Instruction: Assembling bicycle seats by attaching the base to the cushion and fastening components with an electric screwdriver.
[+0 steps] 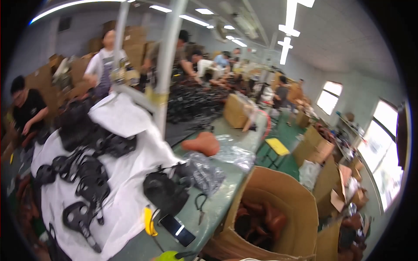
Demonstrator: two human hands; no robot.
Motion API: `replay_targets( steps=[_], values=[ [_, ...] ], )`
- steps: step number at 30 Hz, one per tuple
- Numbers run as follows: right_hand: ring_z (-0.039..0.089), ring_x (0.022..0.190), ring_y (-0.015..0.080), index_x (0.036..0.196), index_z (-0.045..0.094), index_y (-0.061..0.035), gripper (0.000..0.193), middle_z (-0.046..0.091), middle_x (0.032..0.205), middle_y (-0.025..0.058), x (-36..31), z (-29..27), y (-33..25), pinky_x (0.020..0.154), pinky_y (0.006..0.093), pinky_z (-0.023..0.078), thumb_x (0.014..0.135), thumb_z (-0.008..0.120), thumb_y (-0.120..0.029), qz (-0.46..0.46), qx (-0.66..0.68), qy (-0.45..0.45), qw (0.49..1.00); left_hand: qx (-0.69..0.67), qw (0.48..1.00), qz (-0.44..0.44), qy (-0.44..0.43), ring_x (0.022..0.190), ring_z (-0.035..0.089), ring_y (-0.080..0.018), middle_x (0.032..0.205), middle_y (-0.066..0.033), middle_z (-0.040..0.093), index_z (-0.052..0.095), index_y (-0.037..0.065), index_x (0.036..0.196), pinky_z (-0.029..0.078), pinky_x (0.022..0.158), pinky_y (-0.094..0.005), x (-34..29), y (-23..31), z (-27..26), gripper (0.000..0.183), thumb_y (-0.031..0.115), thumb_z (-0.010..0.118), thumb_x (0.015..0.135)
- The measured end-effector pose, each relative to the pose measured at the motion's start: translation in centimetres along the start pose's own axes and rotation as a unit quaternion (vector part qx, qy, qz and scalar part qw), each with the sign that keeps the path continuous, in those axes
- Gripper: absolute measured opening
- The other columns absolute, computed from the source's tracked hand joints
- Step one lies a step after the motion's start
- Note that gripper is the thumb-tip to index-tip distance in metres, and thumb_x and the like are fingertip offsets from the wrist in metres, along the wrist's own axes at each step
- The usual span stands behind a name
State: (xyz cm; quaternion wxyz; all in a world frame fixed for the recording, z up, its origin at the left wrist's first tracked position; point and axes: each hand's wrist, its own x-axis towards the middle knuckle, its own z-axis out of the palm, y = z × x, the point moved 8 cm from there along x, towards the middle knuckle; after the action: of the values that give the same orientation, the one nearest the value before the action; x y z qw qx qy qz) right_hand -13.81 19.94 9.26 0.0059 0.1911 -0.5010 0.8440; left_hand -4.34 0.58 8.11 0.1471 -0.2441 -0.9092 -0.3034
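Note:
Neither of my hands shows in the head view. Nearest to me, on the green table [135, 251], lie a dark phone [177, 229], a yellow-handled tool [150, 221] and scissors [200, 209]. A bright yellow-green thing [170, 255] is cut off by the lower edge; its kind is unclear. To the left a white cloth [126, 191] bears several black pieces with holes and straps [82, 217]. A larger black bundle [165, 191] rests at the cloth's right side. Behind it are a clear plastic bag [207, 174] and a reddish-brown rounded piece [202, 143].
An open cardboard box [300, 191] with reddish-brown items [265, 219] stands against the table's right side. Beyond it is a yellow-topped stool [277, 147]. A white post [165, 74] rises behind the cloth. Several people work around heaped tables farther back; more boxes line the right.

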Motion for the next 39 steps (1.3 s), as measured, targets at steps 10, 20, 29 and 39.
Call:
replay_targets(
  steps=[10, 20, 29, 39],
  values=[
    [0.063, 0.072, 0.0236, 0.108, 0.061, -0.0086, 0.021, 0.065, 0.081, 0.0074, -1.4, 1.0, 2.2, 0.068, 0.0409, 0.053, 0.095, 0.078, -0.009, 0.063, 0.109, -0.004, 0.992, 0.116, 0.963, -0.149, 0.194, 0.09, 0.067, -0.0388, 0.1, -0.0171, 0.071, 0.069, 0.003, 0.097, 0.053, 0.079, -0.0465, 1.5, -15.8, -11.8, 0.013, 0.012, 0.074, 0.089],
    [0.061, 0.069, 0.0272, 0.132, 0.054, -0.0151, 0.039, 0.066, 0.088, 0.0112, -1.6, -4.0, 1.8, 0.067, 0.044, 0.051, 0.101, 0.073, -0.028, 0.011, 0.108, 0.045, 0.993, -0.007, 0.809, -0.482, 0.337, 0.092, 0.066, -0.0231, 0.097, -0.011, 0.067, 0.063, -0.001, 0.123, 0.054, 0.082, -0.0365, -11.6, -52.2, -23.4, 0.06, 0.04, 0.088, 0.086],
    [0.061, 0.069, 0.0228, 0.132, 0.054, -0.0146, 0.044, 0.064, 0.091, 0.0076, -0.6, -2.7, -1.0, 0.065, 0.0389, 0.053, 0.096, 0.078, -0.006, -0.047, 0.057, 0.059, 0.995, 0.216, 0.702, -0.515, 0.441, 0.094, 0.063, -0.0343, 0.098, -0.0181, 0.062, 0.051, -0.001, 0.116, 0.051, 0.087, -0.0433, -9.6, -45.3, -27.1, 0.053, 0.038, 0.079, 0.093],
    [0.06, 0.066, 0.0228, 0.134, 0.053, -0.015, 0.044, 0.063, 0.083, 0.0084, -1.4, -3.6, -1.8, 0.065, 0.0403, 0.053, 0.097, 0.076, -0.007, -0.101, 0.064, 0.066, 0.991, -0.137, 0.823, -0.34, 0.434, 0.114, 0.065, -0.0253, 0.127, -0.0164, 0.06, 0.017, 0.003, 0.167, 0.054, 0.098, -0.0389, -6.2, -20.5, -16.4, 0.116, 0.013, 0.092, 0.079]
  ],
)
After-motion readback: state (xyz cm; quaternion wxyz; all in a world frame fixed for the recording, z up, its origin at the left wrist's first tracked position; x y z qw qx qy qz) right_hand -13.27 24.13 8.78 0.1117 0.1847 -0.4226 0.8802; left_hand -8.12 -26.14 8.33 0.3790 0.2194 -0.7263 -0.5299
